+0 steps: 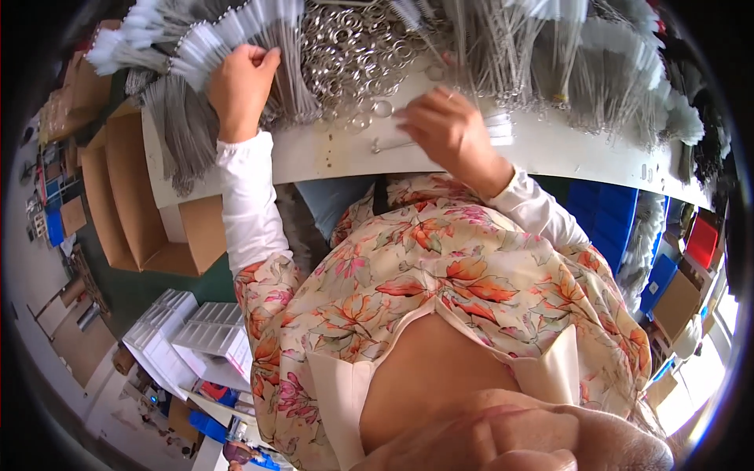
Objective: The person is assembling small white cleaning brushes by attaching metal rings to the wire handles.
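My left hand (242, 85) is at the far left of the white table (314, 153), over bundles of thin wire brushes (206, 49) with white bristle heads. Its thumb and fingers are drawn together in a pinch; what they hold, if anything, is hidden. Nearer the middle, my right hand (449, 129) hovers low over the table, fingers bent and pressed together, slightly blurred. Beside its fingertips lie loose metal rings (382, 108), part of a large pile of split rings (353, 55). A thin wire stem (390, 146) runs under or beside this hand, and white brush heads (499, 129) show past it.
More wire brushes (510, 55) are heaped along the table's back and right. Left of the table stands an open cardboard box (129, 196). White plastic racks (212, 337) are lower left. Blue bins (603, 220) and a red bin (700, 241) sit at the right, below table height.
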`<action>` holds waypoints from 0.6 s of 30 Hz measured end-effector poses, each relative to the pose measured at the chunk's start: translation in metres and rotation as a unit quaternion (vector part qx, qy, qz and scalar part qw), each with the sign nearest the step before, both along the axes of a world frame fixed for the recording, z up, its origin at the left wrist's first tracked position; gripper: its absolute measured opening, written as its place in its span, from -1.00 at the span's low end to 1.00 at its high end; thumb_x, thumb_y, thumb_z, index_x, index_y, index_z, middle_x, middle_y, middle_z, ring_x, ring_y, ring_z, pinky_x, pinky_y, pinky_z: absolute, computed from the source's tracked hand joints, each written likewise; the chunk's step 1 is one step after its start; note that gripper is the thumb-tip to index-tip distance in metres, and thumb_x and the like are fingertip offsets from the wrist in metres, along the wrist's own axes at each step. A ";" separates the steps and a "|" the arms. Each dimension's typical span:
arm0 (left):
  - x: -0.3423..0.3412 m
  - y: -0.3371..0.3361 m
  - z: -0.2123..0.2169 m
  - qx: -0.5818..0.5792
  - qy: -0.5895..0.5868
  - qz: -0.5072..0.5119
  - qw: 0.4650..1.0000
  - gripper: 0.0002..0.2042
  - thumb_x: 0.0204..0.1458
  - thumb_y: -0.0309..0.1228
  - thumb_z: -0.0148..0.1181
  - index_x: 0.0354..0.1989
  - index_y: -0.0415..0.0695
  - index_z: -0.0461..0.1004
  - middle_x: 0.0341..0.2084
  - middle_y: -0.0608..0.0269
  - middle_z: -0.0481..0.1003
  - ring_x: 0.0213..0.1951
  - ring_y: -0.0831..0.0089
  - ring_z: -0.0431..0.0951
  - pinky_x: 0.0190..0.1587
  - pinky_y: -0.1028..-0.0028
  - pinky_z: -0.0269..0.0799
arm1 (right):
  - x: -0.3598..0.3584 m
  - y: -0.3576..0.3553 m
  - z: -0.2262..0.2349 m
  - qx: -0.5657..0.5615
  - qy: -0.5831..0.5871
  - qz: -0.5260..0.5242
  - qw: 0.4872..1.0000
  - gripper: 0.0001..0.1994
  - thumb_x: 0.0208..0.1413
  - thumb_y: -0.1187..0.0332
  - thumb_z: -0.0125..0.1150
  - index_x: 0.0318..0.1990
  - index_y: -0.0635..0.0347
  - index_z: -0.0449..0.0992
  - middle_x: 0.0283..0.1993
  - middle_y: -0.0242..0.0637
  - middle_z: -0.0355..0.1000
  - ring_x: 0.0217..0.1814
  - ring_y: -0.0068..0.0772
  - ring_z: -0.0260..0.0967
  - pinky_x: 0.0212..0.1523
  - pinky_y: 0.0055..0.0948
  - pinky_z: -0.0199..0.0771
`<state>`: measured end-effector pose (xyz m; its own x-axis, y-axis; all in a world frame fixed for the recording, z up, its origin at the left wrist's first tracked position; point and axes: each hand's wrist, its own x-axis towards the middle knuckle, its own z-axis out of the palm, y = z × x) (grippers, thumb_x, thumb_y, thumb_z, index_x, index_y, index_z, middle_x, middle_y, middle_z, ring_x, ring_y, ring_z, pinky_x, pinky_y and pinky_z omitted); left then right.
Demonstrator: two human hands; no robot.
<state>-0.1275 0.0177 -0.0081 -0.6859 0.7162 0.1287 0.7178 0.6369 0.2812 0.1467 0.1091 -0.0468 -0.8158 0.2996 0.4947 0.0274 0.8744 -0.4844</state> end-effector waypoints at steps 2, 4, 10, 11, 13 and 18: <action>-0.009 0.008 -0.019 0.024 -0.062 -0.009 0.998 -0.75 -0.09 -0.18 0.19 -0.41 -0.12 0.54 -0.53 0.21 0.56 -0.45 0.31 0.57 -0.38 0.43 0.39 | 0.000 0.030 0.013 -0.032 0.021 -0.073 0.997 -0.90 -0.05 0.38 0.17 -0.38 0.16 0.50 -0.42 -0.32 0.38 -0.42 -0.27 0.38 -0.40 -0.34 0.44; -0.004 0.013 -0.017 0.019 -0.037 -0.006 0.999 -0.75 -0.10 -0.18 0.18 -0.41 -0.12 0.54 -0.52 0.19 0.55 -0.43 0.26 0.56 -0.37 0.40 0.40 | -0.006 0.055 0.024 -0.005 -0.083 -0.124 0.989 -0.89 -0.05 0.36 0.13 -0.42 0.19 0.48 -0.39 -0.29 0.40 -0.44 -0.22 0.40 -0.43 -0.31 0.45; 0.012 0.015 -0.017 0.040 0.087 -0.012 0.995 -0.84 -0.10 -0.30 0.09 -0.51 -0.13 0.42 -0.63 0.06 0.49 -0.50 0.08 0.52 -0.43 0.22 0.40 | -0.022 0.081 0.011 0.050 -0.177 -0.194 0.964 -0.90 -0.15 0.39 0.16 -0.47 0.22 0.47 -0.37 -0.20 0.42 -0.41 -0.12 0.44 -0.40 -0.21 0.43; 0.012 0.012 -0.015 0.069 0.070 -0.013 0.995 -0.85 -0.10 -0.31 0.10 -0.53 -0.13 0.39 -0.65 0.08 0.48 -0.50 0.07 0.52 -0.43 0.21 0.39 | -0.021 0.084 0.014 -0.002 -0.183 -0.193 0.964 -0.90 -0.17 0.38 0.15 -0.50 0.20 0.48 -0.39 -0.19 0.44 -0.41 -0.08 0.44 -0.37 -0.18 0.43; 0.013 0.005 -0.011 0.116 0.067 -0.011 0.991 -0.86 -0.09 -0.36 0.11 -0.53 -0.13 0.33 -0.70 0.10 0.44 -0.55 0.06 0.50 -0.47 0.19 0.37 | -0.021 0.087 0.014 -0.040 -0.161 -0.197 0.966 -0.89 -0.17 0.36 0.14 -0.49 0.18 0.50 -0.40 -0.20 0.46 -0.41 -0.09 0.44 -0.35 -0.19 0.43; 0.010 0.021 -0.004 0.229 0.032 -0.020 0.973 -0.92 0.02 -0.47 0.05 -0.36 -0.20 0.35 -0.58 0.19 0.52 -0.54 0.36 0.54 -0.49 0.42 0.43 | -0.013 0.100 0.032 -0.159 0.016 -0.242 0.957 -0.87 -0.11 0.34 0.22 -0.38 0.12 0.56 -0.66 -0.40 0.40 -0.60 -0.68 0.29 -0.50 -0.59 0.32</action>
